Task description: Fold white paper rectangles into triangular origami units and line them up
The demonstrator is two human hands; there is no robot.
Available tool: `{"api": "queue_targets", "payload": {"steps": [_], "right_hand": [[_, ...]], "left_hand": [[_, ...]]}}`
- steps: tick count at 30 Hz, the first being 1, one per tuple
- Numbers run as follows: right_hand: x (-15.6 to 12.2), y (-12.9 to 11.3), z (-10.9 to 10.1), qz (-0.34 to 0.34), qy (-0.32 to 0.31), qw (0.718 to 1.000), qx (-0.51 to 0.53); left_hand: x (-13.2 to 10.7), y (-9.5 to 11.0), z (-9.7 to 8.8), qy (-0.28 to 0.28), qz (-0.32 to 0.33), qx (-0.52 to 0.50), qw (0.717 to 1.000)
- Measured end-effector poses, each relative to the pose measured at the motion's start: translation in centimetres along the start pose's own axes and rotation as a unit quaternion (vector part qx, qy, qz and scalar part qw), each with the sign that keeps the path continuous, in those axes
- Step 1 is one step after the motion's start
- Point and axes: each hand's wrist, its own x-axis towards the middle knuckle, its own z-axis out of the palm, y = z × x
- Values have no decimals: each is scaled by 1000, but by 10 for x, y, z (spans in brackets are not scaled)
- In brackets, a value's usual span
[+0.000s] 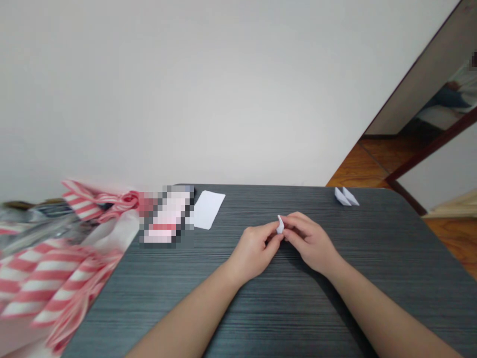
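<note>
Between my two hands, over the middle of the dark table, is a small folded piece of white paper (280, 225). My left hand (258, 248) pinches its left side between thumb and fingers. From the other side, my right hand (310, 241) grips it with thumb and fingertips. The fingers cover most of the paper, so only a narrow pointed part shows. Two folded white paper pieces (346, 197) stand side by side near the table's far right edge. Flat white paper sheets (209, 210) lie to the left of my hands.
The dark, grained table (238, 318) meets a white wall (238, 99). A blurred-out, phone-like object (167, 214) lies at the table's far left. Red-and-white striped cloth or bags (55, 273) crowd the left edge. Wooden floor (348, 161) shows at right, with part of a person (452, 94) beyond.
</note>
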Motion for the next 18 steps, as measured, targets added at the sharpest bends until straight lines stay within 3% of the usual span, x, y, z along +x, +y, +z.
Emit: {"api": "queue_targets", "payload": {"steps": [18], "right_hand": [[0, 0, 0, -19, 15, 999, -30]], "left_hand": [[0, -2, 5, 30, -20, 1, 999]]}}
